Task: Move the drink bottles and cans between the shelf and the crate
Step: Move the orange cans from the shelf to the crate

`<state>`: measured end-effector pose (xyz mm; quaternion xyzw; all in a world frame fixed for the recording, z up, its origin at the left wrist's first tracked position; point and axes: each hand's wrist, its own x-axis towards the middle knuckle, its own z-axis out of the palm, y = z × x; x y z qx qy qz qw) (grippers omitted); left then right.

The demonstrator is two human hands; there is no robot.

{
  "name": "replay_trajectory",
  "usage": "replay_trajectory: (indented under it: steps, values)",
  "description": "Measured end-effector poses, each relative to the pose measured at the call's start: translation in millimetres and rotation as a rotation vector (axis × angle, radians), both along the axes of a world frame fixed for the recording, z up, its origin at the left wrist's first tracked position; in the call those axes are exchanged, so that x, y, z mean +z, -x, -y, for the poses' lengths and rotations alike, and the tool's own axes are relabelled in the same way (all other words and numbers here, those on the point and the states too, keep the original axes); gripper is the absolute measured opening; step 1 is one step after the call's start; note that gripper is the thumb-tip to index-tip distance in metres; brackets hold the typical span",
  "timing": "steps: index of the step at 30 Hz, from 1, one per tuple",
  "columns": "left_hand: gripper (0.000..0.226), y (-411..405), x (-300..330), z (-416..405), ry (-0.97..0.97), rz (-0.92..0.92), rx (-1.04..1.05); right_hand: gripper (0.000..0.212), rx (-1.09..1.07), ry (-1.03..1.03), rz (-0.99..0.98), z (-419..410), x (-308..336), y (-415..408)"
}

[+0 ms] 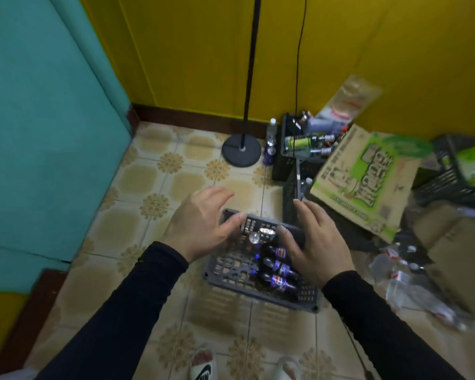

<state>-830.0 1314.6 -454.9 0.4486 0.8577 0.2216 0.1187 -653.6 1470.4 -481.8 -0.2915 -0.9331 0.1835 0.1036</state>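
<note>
Reaching: both hands are hovering over the far end of a grey crate (231, 272) that is sitting on the tiled floor (137, 187).
Crate direction: its long axis is running away from the person and slightly to the left, with the near short side closest to the feet.
Crate look: grey plastic with lattice walls and a lattice bottom, open on top, its far part blurred.
Bottles: three dark cola bottles (279, 267) with blue labels are lying on their sides along the crate's right wall, side by side, each pointing its long axis across the crate.
Cans: one shiny can top (254, 238) is showing near the far end of the crate; whether more are standing there is too blurred to tell.
Left hand (203, 223): fingers are spreading apart, straight, over the crate's far left corner, gripping nothing.
Right hand (313, 242): fingers are lying straight and close together over the crate's far right rim, thumb pointing inward, holding nothing.
Sleeves: both arms are wearing dark long sleeves.
Surroundings: a black lamp stand (242, 150) is standing by the yellow wall, and a cardboard box (365, 179) with green print is leaning on black crates to the right.
</note>
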Motion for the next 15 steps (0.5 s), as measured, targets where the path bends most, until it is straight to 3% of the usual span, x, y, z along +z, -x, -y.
replay_trajectory:
  steps: [7,15]
  values:
    - [0.066,-18.2,184.8,102.9,-0.139,-0.175,0.123,0.068,0.185,-0.087,-0.229,58.0,176.5,1.1]
    - [0.066,-116.7,304.2,249.6,-0.216,-0.403,0.473,0.070,0.554,-0.109,-0.423,144.4,287.5,-13.9]
